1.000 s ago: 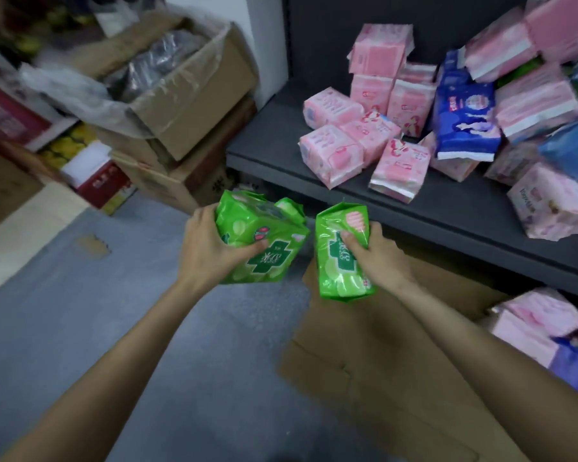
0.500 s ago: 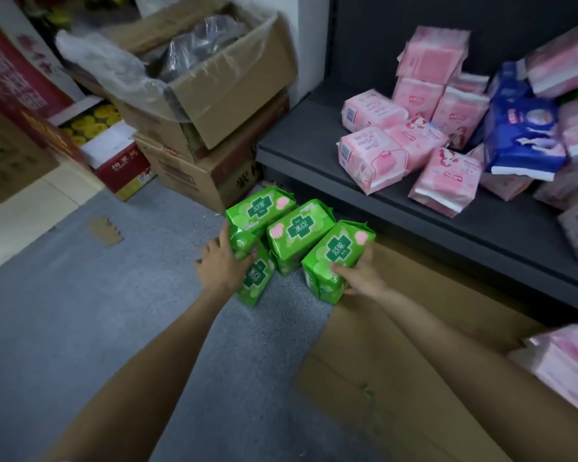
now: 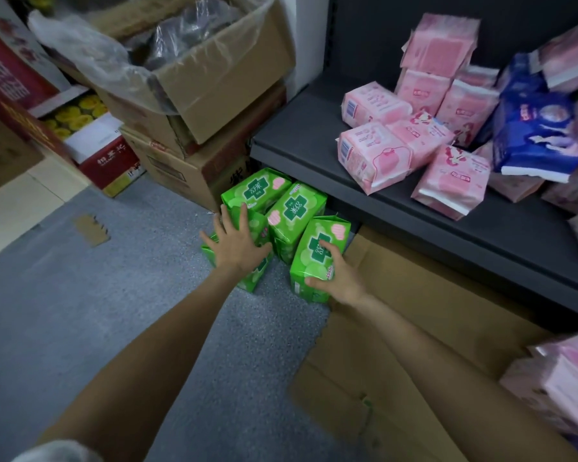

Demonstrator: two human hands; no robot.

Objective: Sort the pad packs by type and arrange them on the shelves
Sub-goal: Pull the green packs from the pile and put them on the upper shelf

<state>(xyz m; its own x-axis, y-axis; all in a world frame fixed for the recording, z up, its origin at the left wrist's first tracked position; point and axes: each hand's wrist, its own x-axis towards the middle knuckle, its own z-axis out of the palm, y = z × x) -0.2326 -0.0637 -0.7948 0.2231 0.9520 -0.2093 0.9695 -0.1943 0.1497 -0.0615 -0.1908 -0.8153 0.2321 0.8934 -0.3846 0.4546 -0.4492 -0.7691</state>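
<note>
Several green pad packs stand together on the grey floor under the shelf's left end. My left hand [image 3: 236,243] lies flat with spread fingers on the front-left green pack [image 3: 252,278]. My right hand [image 3: 336,278] grips the front-right green pack [image 3: 317,243], thumb on its lower edge and fingers on its face. Two more green packs [image 3: 294,208] lean behind these. On the dark shelf [image 3: 297,145] lie a heap of pink packs [image 3: 374,155] and a blue pack [image 3: 534,138].
Stacked cardboard boxes [image 3: 214,81], the top one lined with plastic, stand left of the shelf. A flattened cardboard sheet [image 3: 414,345] covers the floor at the right. More pink packs [image 3: 561,388] sit at the lower right. A red carton [image 3: 107,161] stands far left.
Both hands came down from mid-air and set their green packs on the floor beside two others. My left hand has opened flat on its pack; the view moved closer.
</note>
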